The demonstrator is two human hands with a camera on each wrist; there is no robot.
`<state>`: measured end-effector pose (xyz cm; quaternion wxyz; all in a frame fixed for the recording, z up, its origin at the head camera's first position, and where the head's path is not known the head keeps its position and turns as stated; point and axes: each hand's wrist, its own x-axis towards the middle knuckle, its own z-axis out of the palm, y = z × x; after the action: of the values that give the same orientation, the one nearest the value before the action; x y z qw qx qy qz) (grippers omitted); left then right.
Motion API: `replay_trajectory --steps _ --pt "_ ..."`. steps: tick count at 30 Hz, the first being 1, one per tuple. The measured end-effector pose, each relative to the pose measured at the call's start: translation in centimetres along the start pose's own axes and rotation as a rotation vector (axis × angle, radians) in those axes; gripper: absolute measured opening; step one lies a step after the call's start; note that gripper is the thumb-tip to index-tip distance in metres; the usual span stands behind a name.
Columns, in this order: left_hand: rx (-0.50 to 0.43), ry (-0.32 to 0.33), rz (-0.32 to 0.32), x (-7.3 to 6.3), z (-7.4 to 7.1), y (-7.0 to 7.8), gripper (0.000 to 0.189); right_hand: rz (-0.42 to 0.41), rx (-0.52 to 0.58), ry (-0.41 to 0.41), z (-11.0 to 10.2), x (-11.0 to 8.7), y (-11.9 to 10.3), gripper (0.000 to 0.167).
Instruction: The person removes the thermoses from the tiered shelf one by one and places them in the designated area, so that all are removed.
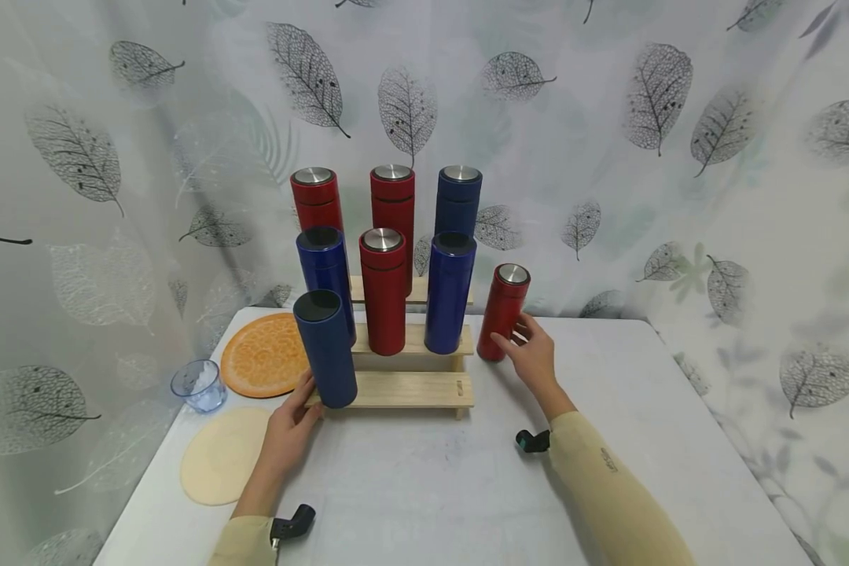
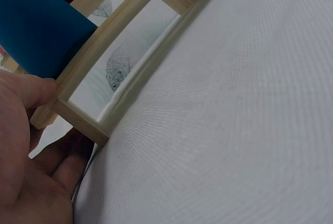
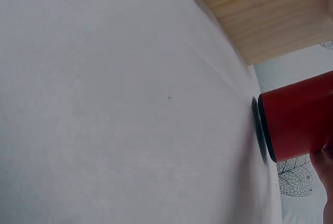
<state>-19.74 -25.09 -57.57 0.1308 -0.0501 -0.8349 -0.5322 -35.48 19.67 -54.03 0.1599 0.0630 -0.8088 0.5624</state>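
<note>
the left hand [image 1: 292,431] is gripping a tiered pale wooden stand [image 1: 410,389], the right hand [image 1: 535,360] a red silver-topped cylindrical flask [image 1: 501,310].

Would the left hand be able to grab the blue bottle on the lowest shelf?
Probably yes: the left hand grips the end of the wooden stand, right beside the blue bottle, with nothing visible between them.

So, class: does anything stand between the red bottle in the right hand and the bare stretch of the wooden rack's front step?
Nothing visible stands between the red bottle and that stretch of the front step. The nearest, a blue bottle at the right end of the middle step, stands farther back.
</note>
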Motion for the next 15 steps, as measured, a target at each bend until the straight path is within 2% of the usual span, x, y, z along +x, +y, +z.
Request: replay_trajectory --steps 6,15 --pt "0.006 0.004 0.000 -0.15 0.06 -0.03 0.054 0.020 -0.026 -0.007 0.37 -0.18 0.51 0.069" --pt "-0.010 -0.012 -0.020 0.02 -0.17 0.08 0.056 -0.012 -0.048 -0.025 0.29 0.17 0.62 0.066"
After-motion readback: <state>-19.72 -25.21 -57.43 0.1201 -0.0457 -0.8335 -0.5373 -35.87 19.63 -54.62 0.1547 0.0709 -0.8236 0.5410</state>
